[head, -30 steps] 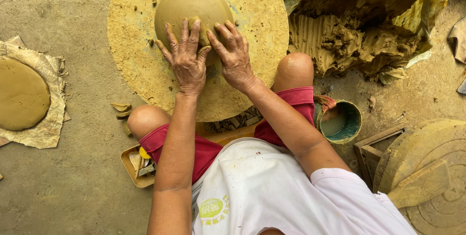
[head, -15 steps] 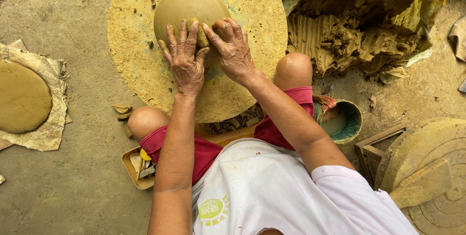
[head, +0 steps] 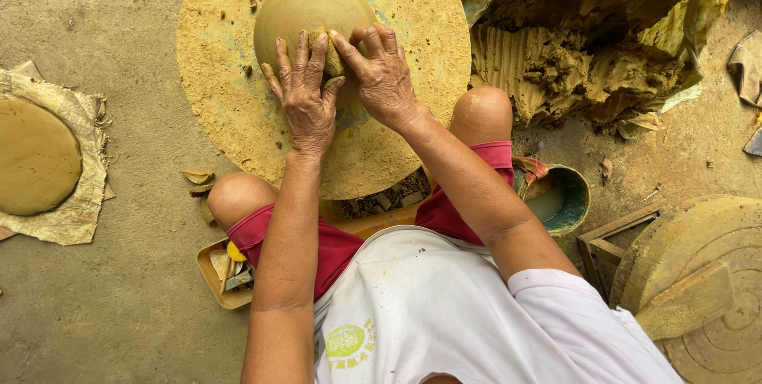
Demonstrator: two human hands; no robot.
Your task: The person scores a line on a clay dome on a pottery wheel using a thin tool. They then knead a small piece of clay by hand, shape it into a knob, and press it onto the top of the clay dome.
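Note:
A rounded dome of tan clay [head: 305, 7] sits on a large round clay-crusted wheel [head: 238, 114] on the ground in front of my knees. My left hand [head: 304, 94] lies flat with spread fingers against the dome's near side. My right hand [head: 382, 74] presses beside it, and a small lump of clay [head: 333, 59] shows between the fingers of the two hands. Both hands touch the dome.
A heap of raw clay on plastic sheeting [head: 587, 43] lies at the upper right. A flat clay disc on cloth [head: 36, 158] rests at the left. A small green bowl of water [head: 559, 197] stands by my right knee, a tray of tools [head: 226, 273] under my left thigh, round moulds [head: 706, 281] lower right.
Both hands have slid up the dome's near side and come closer together. A small clay lump now shows between them.

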